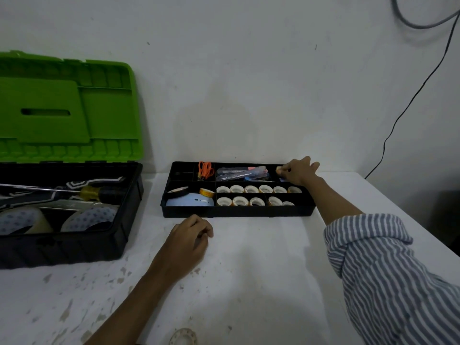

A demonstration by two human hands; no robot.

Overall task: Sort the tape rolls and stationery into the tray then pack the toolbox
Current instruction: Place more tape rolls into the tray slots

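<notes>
Two hands: our right hand (300, 171) pinches a small pale roll (279, 171) in the black plastic tray's (236, 213) far-right compartment; our left hand (189, 236) rests on the white counter (261, 270), fingers (205, 229) loosely curled, empty.

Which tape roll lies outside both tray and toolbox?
The clear tape roll on the white table, nearest the camera; others sit inside the black tray or green-lidded toolbox.
</notes>
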